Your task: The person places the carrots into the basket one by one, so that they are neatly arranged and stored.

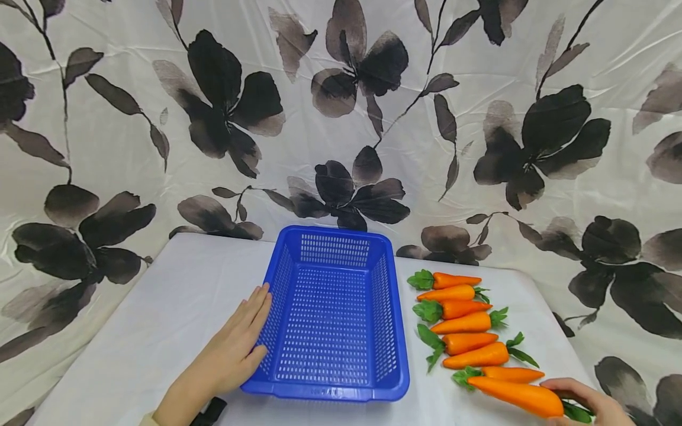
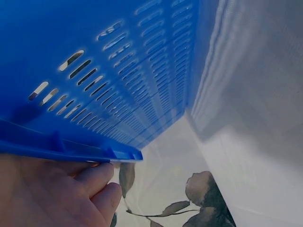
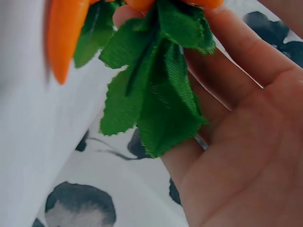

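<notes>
A blue plastic basket [image 1: 326, 322] with slotted walls and floor stands in the middle of the table with nothing in it. My left hand [image 1: 234, 343] rests along its left rim, fingers fairly straight. From the left wrist view, that hand [image 2: 61, 194] lies against the outer edge of the basket [image 2: 142, 61]. At the lower right, my right hand [image 1: 591, 402] holds an orange carrot [image 1: 519, 395] by its thick end, thumb on the near side and fingers on the far side. Green cloth-like leaves [image 3: 161, 94] hang over the right palm in the right wrist view.
Several more carrots [image 1: 469, 341] lie in a column right of the basket, leaf ends alternating left and right. A white cloth covers the table [image 1: 160, 307]. Behind it hangs a floral curtain [image 1: 426, 148]. Something black [image 1: 210, 410] shows beside the left wrist.
</notes>
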A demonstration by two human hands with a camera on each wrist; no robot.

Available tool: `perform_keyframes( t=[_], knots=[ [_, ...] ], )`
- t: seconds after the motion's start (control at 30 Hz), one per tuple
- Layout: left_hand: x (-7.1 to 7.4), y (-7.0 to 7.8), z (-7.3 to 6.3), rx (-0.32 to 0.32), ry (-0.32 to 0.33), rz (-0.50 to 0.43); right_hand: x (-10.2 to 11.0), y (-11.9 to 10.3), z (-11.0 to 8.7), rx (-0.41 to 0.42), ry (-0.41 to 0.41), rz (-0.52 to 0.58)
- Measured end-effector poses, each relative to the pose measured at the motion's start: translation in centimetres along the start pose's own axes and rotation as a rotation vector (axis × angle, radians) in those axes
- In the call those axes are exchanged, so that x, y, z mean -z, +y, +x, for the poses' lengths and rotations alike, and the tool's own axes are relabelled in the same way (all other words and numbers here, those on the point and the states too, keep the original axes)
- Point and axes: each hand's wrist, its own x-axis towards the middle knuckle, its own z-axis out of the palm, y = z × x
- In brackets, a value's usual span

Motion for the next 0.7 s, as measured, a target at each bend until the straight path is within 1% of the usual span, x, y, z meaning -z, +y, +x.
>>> perform_keyframes(
  t=[0.03,0.07,0.1,0.2,0.27,0.37,0.57,0.7],
  knots=[
    [0.0,0.0,0.0,-0.001,0.003,0.000,-0.1,-0.7,0.0,-0.057,0.048,-0.057],
    [0.0,0.1,0.0,0.000,0.004,0.000,-0.2,-1.3,0.1,-0.115,0.080,-0.082],
    [0.1,0.1,0.0,0.002,0.003,-0.001,-0.2,-1.8,0.2,-0.149,0.106,-0.090],
    [0.1,0.2,0.0,0.003,0.001,0.001,0.0,-2.9,0.4,-0.164,0.143,-0.113],
    [0.1,0.1,0.0,0.002,0.003,0.003,0.1,-3.5,0.5,-0.162,0.169,-0.103],
    [0.0,0.1,-0.1,-0.002,0.011,0.003,0.2,-4.1,0.7,-0.130,0.215,-0.124],
    [-0.1,0.0,0.0,0.000,0.018,-0.002,0.5,-5.3,0.7,-0.012,0.333,-0.212],
    [-0.1,0.2,0.0,0.013,0.017,-0.016,0.7,-6.2,0.8,0.054,0.376,-0.244]
  ],
)
